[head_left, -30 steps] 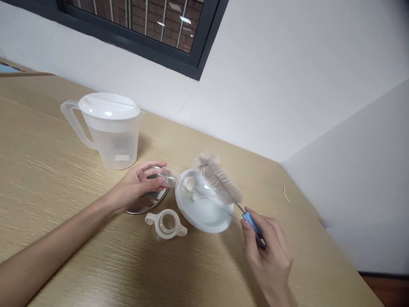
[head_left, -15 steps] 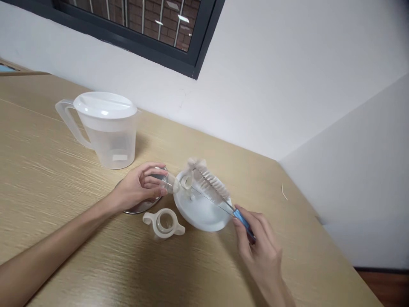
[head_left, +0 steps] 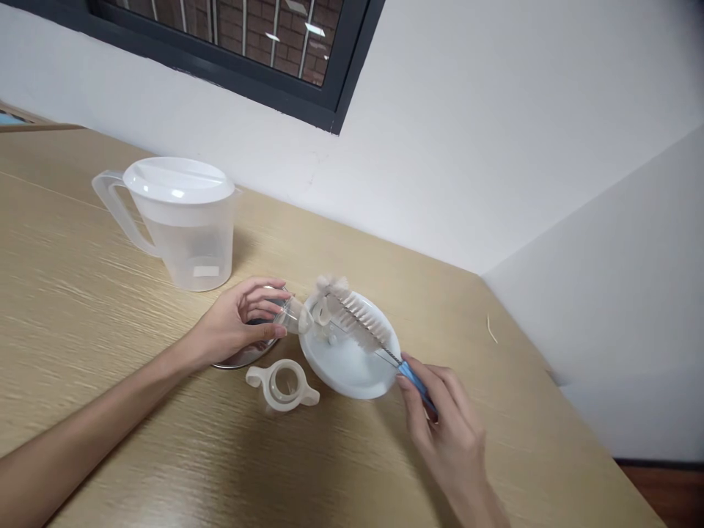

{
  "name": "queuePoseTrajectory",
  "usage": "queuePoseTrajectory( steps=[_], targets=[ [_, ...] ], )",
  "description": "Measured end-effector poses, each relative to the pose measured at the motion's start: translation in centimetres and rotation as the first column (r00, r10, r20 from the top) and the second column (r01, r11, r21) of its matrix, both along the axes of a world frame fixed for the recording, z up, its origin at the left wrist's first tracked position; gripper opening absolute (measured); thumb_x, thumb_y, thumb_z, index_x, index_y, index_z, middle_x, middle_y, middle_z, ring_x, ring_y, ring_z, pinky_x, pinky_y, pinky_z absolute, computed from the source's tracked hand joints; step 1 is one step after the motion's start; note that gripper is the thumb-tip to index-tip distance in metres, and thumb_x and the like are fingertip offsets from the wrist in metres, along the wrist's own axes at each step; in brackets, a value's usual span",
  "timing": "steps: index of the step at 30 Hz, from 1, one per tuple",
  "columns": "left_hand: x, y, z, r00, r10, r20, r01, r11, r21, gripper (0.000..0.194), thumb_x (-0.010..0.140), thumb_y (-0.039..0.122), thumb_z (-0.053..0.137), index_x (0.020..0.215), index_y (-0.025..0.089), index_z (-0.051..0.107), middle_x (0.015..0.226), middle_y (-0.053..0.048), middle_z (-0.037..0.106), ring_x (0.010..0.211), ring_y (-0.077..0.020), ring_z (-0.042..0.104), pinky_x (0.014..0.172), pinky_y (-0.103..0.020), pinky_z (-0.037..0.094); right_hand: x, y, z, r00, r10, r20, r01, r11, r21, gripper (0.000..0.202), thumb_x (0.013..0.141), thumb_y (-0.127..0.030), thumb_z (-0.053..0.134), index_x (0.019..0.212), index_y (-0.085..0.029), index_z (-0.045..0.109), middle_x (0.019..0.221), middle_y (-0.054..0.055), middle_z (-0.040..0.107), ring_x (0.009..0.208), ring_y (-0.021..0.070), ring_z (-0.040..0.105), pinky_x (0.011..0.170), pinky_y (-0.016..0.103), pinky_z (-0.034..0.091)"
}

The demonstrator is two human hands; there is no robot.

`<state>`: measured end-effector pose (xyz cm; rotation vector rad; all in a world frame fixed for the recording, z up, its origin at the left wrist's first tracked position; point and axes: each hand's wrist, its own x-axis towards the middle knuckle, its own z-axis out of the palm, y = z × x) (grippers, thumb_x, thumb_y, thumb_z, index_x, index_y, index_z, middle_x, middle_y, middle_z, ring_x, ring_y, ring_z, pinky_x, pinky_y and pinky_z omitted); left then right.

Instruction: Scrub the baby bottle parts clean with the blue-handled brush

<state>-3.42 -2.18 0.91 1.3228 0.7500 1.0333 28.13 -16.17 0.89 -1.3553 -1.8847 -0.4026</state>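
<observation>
My left hand (head_left: 242, 321) is closed around a small clear bottle (head_left: 290, 317), lying tilted with its mouth toward the white bowl (head_left: 357, 378). My right hand (head_left: 443, 422) grips the blue handle of a bottle brush (head_left: 357, 320). The white bristles slant up and left over the bowl, with the brush tip close to the bottle's mouth but outside it. In the bowl lie a small whitish ring (head_left: 322, 313) and other small pale parts, partly behind the bristles. Below my left hand stands a clear cup with a two-handled whitish ring (head_left: 284, 385) around its rim.
A round metal plate (head_left: 242, 359) lies under my left hand, mostly hidden. At the back left stands a lidded translucent pitcher (head_left: 187, 238) with liquid in it. A thin pale strip (head_left: 491, 329) lies on the wooden table (head_left: 181, 455) at the right. A wall and window (head_left: 275, 44) border the back.
The brush has shifted slightly left and down in my right hand. My left hand with the bottle has barely moved.
</observation>
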Motion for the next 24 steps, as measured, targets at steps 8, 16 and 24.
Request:
queuePoseTrajectory(
  steps=[8,16,24],
  targets=[
    [0.07,-0.02,0.01,1.000,0.000,-0.015,0.000,1.000,-0.011,0.069,0.066,0.023,0.094,0.127,0.023,0.062,0.125,-0.009,0.072,0.098,-0.0191,0.069,0.091,-0.037,0.058,-0.26,-0.80,0.11,0.998,0.058,-0.033,-0.057,0.998,0.020,0.049,0.091,-0.006,0.064,0.137,-0.023,0.061,0.105,0.009,0.070,0.087,0.0192,0.069,0.060,0.027,0.056],
    [-0.02,-0.15,0.03,1.000,-0.012,0.006,0.012,1.000,-0.013,0.070,0.065,0.022,0.095,0.126,0.023,0.062,0.127,-0.011,0.071,0.098,-0.0206,0.070,0.087,-0.038,0.060,0.37,0.11,0.18,1.000,0.023,0.003,-0.023,0.999,-0.027,0.037,0.095,-0.009,0.062,0.130,-0.022,0.064,0.102,0.008,0.067,0.084,0.0167,0.067,0.064,0.026,0.056],
    [-0.04,0.12,-0.54,0.998,0.000,-0.066,0.004,0.999,0.054,0.069,0.067,0.025,0.094,0.128,0.024,0.061,0.129,-0.010,0.070,0.104,-0.0218,0.070,0.099,-0.044,0.057,-0.36,-0.53,0.20,0.998,0.058,-0.015,-0.057,0.998,0.008,0.044,0.093,-0.005,0.063,0.134,-0.020,0.061,0.105,0.009,0.067,0.087,0.0169,0.066,0.064,0.026,0.055]
  ],
)
